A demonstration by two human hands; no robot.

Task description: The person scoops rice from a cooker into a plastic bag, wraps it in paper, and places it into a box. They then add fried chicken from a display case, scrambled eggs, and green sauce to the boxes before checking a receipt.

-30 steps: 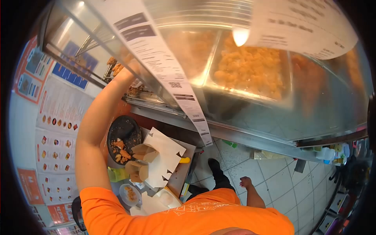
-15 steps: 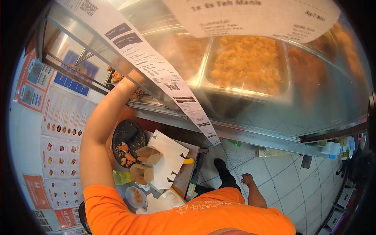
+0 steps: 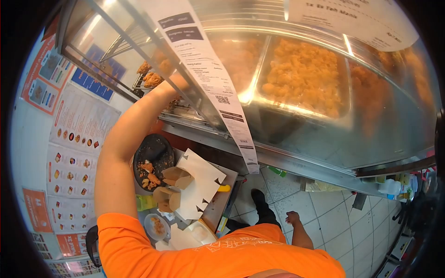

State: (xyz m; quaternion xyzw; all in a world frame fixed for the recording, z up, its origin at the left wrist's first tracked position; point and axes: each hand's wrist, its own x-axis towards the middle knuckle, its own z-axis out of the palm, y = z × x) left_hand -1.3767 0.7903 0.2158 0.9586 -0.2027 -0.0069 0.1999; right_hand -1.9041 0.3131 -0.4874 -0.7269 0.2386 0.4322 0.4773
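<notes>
My left arm reaches into the glass display case at the upper left. My left hand (image 3: 180, 84) is inside it, beside fried chicken pieces (image 3: 152, 79) on a wire rack. Glare, the case frame and a hanging receipt (image 3: 227, 97) cover its fingers, so what it holds cannot be made out. My right hand (image 3: 292, 217) hangs low at my side above the tiled floor, its fingers curled in with nothing visible in them. Behind the glass, a metal tray (image 3: 265, 69) is heaped with small golden fried pieces (image 3: 303, 76).
Below the case, a counter holds a black stone mortar (image 3: 160, 152) with chicken pieces, brown paper boxes (image 3: 168, 203), an unfolded white carton (image 3: 197, 178) and a clear plastic bowl (image 3: 150, 224). Menu sheets (image 3: 81, 125) cover the left wall. Another receipt (image 3: 352, 23) hangs upper right.
The view has shifted, so the case and receipts sit differently in it. My left arm stays inside the case, with more chicken showing beside the hand. My right hand still hangs down.
</notes>
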